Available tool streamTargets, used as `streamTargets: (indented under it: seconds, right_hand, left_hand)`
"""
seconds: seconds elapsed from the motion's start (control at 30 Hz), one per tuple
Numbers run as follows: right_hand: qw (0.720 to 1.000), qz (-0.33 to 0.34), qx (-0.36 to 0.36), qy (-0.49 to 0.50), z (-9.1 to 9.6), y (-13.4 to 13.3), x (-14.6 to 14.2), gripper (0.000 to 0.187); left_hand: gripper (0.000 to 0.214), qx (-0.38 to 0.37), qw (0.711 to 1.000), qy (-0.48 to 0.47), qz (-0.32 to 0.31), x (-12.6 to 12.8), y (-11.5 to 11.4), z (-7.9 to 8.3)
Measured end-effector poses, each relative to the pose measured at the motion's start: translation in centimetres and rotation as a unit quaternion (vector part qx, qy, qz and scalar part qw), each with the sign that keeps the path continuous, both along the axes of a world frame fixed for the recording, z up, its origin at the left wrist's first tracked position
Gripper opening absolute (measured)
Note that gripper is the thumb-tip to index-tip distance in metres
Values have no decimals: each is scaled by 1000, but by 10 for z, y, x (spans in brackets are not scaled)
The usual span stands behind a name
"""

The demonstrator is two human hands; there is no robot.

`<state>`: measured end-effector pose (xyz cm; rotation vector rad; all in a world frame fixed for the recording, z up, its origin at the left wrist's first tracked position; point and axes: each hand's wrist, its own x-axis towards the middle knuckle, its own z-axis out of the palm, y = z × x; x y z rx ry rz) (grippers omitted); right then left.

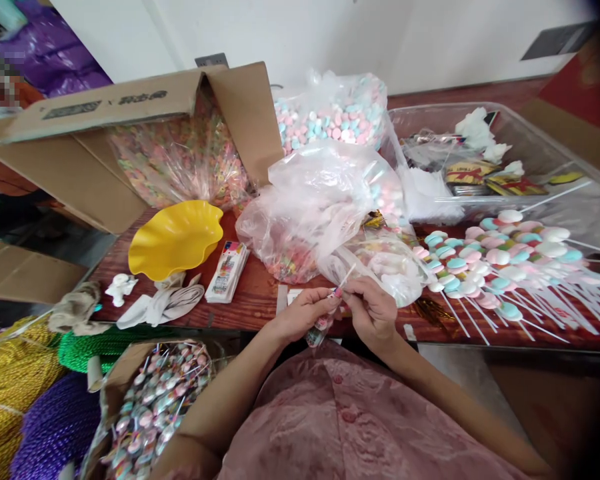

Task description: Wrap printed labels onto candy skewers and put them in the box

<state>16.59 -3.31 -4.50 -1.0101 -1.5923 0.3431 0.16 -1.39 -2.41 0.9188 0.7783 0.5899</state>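
Note:
At the table's front edge, my left hand (305, 312) is closed around a candy skewer (318, 333) in a clear wrapper. Its white stick (349, 273) points up and away from me. My right hand (373, 312) pinches at the wrapper's neck by the base of the stick, where something small and pink shows; the exact grip is hidden by the fingers. Just beyond my hands sits a clear bag (390, 263) with candies in it. To the right lies a pile of marshmallow skewers (500, 257) in pink, blue and white, their sticks towards me.
A cardboard box (245, 107) with bagged colourful candies stands back left, behind a yellow wavy bowl (175, 240) and a card stack (227, 272). A clear plastic bin (505, 110) is back right. Below left, another box (115, 380) holds wrapped skewers beside cord bundles (55, 427).

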Motion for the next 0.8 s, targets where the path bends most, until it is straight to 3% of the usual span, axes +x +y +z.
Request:
streamTargets:
  seconds: [0.1,0.17,0.27,0.4,0.5,0.6,0.67,0.7,0.73,0.8]
  right_hand:
    - [988,-6,91,-122,3,-1,21,31]
    - [961,25,122,-248,6,-1,36,39]
    - [925,108,105,-350,11,-4,49,36]
    - [918,161,49,-358,17,-12,44,28]
    - [913,115,9,-390,17,-18,32,24]
    - [920,47,-56,-385,14,-23,21,19]
    - [925,10,-116,-361,14,-27,16,21]
    - [926,-8,-132,-355,14,-29,14,22]
    - [925,-22,-131,-357,15,-32,13,20]
    - [922,-29,-80,-379,16,-37,12,18]
  left_hand:
    - [45,-13,1000,12,-18,-5,3,-1]
    - [42,-26,999,2,-37,-7,4,0]
    - [37,-39,992,-21,-120,-8,5,3]
    - [39,2,967,27,-253,-9,7,7]
    - [34,177,936,133,-275,-11,3,12]
    - [26,418,834,299,-201,-11,-8,15]
    - [27,491,780,358,-148,-11,-15,14]
    - [27,494,780,360,-132,-10,-16,13]
    - [28,473,802,342,-124,-11,-15,10]
    - [27,354,890,268,-100,-12,-11,6]
